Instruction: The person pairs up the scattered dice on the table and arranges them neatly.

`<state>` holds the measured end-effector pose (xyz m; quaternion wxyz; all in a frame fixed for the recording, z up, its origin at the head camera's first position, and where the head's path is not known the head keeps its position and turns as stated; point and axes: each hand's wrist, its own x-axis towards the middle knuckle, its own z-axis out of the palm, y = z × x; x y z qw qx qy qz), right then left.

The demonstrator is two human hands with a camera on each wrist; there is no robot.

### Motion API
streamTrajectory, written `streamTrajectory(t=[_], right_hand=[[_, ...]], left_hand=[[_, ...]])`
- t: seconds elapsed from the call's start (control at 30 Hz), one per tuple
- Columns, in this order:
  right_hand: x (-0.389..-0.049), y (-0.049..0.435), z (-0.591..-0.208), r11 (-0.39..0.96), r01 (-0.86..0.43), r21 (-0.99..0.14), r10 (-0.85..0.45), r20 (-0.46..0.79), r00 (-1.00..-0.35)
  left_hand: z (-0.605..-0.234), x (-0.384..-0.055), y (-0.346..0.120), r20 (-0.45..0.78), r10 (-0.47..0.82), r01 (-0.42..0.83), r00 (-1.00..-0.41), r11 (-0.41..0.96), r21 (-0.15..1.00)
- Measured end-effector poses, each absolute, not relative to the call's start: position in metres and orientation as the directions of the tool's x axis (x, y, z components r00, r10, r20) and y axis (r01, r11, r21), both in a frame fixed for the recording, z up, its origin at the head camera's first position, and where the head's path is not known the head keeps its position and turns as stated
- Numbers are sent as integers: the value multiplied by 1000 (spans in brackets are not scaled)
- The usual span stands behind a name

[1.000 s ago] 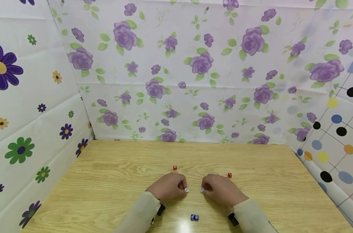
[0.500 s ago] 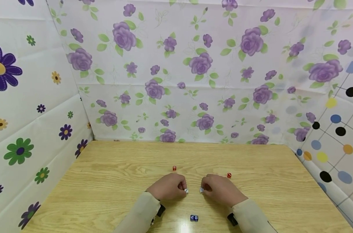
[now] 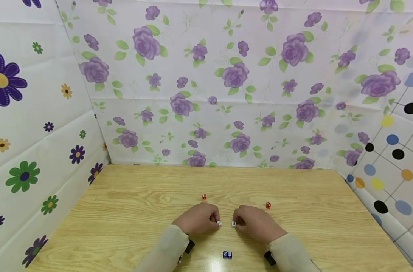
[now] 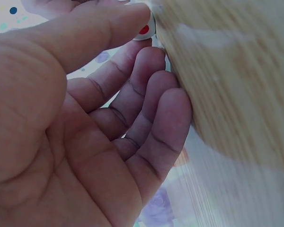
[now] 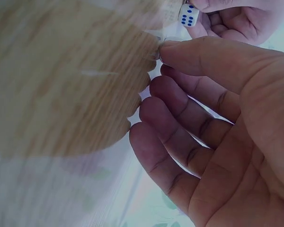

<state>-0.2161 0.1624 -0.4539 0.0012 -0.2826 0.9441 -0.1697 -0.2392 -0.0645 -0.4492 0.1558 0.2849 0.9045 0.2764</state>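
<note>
In the head view my left hand (image 3: 200,219) pinches a white die (image 3: 219,223) between thumb and index finger, low over the wooden table. Facing it across a small gap, my right hand (image 3: 255,223) pinches a second white die (image 3: 233,224). The left wrist view shows a red pip on the left die (image 4: 146,32), partly covered by the thumb. Blue pips show on that same die (image 5: 188,15) in the right wrist view, where the right die is mostly hidden by the right thumb. The other fingers of both hands are bent, their tips at the tabletop.
Two blue dice (image 3: 227,255) sit side by side nearer the body, between the forearms. A red die (image 3: 204,197) lies beyond the left hand, another red die (image 3: 268,205) beyond the right. Flowered cloth (image 3: 210,124) hangs behind the wooden table (image 3: 142,185).
My right hand has shifted slightly left with its die, and the gap between the two white dice has narrowed. The red and blue dice have stayed in place.
</note>
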Motion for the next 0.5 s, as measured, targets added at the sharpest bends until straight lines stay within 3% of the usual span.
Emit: streamTrajectory(t=[0.5], right_hand=[[-216,163,-453,795,-523,-306,-528,72,-846]], left_hand=[[-447,-239,-67,-117,611,451,-783,688,569]])
